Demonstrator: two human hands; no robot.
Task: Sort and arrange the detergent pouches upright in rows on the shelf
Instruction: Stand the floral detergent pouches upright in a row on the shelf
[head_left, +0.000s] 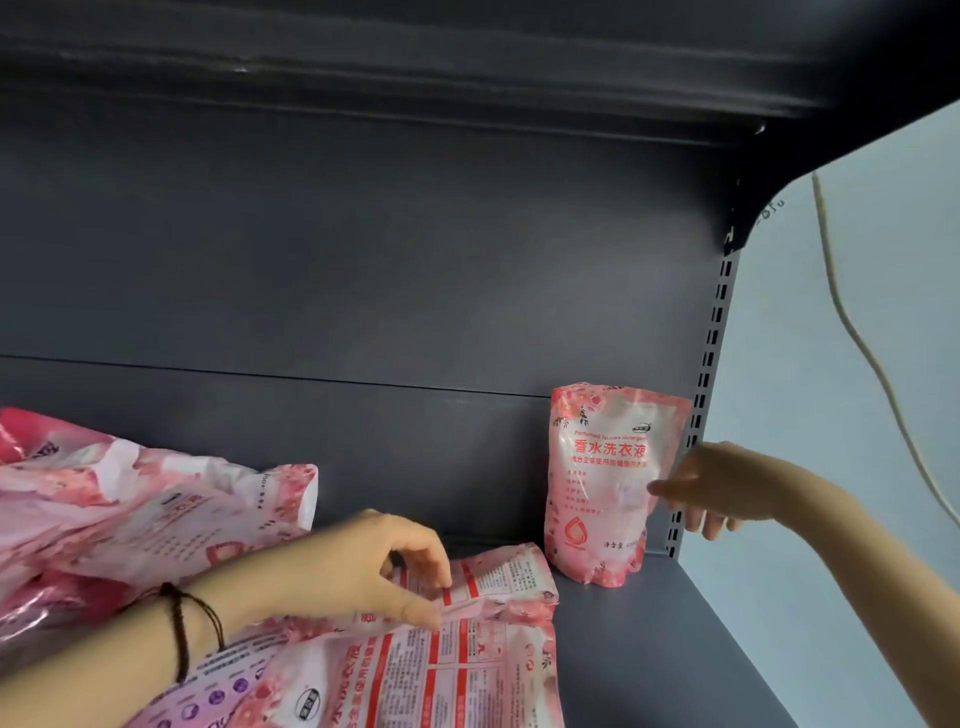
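Head view: a pink, rose-printed upright pouch (602, 483) with red Chinese lettering stands in the back right corner of the shelf (649, 649). At its 3 o'clock the blurred right hand (722, 488), fingers loosely spread, touches its side. At its 7 o'clock the left hand (363, 566) pinches a flat pouch (498, 577).

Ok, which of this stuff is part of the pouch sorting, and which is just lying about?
Job:
upright pouch, beside the right hand
lying pouch, pinched by the left hand
heap of pouches at left
shelf

Lying about:
cable on the wall
cord on the left wrist
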